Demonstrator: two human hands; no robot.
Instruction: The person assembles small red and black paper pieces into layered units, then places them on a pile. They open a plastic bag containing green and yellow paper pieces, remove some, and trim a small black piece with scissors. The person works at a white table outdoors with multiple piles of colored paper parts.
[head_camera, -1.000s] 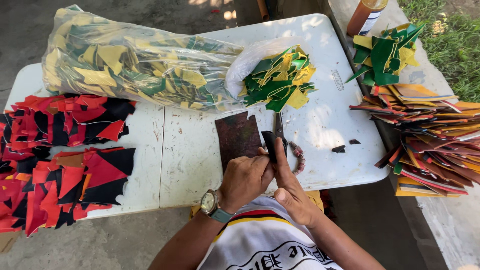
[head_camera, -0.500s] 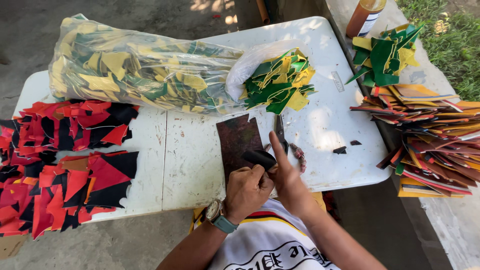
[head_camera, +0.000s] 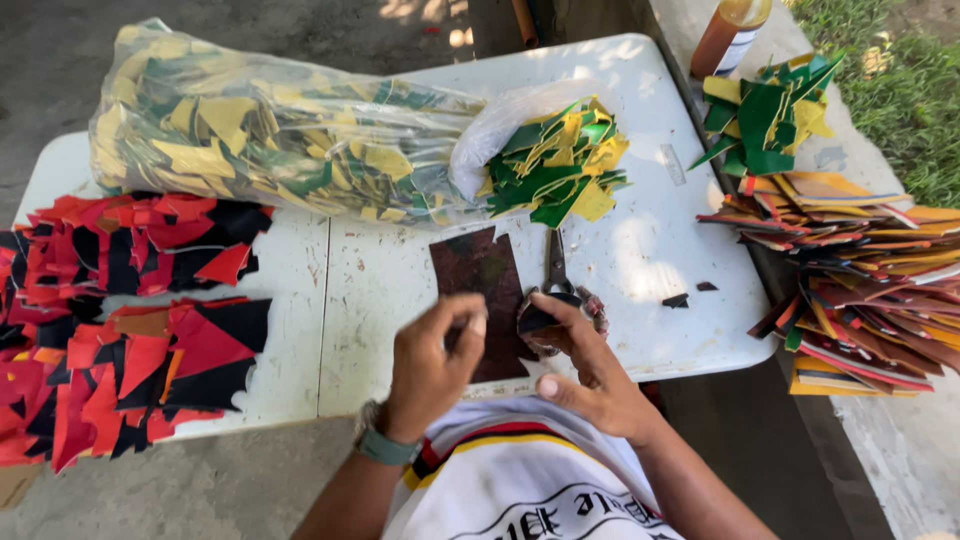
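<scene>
While the left hand (head_camera: 430, 365) hovered over the dark brown sheet (head_camera: 482, 290) at table centre, its thumb and forefinger were curled together; whether they pinched anything could not be told. The right hand (head_camera: 590, 375), at 3 o'clock of the left, pinched a small dark scrap (head_camera: 535, 320) between forefinger and thumb, just beside the scissors (head_camera: 558, 275) lying on the white table (head_camera: 370, 280). A clear bag of yellow-green cuttings (head_camera: 280, 135) lay at 11 o'clock, red-black pieces (head_camera: 120, 320) at 9 o'clock, stacked sheets (head_camera: 860, 280) at 3 o'clock.
</scene>
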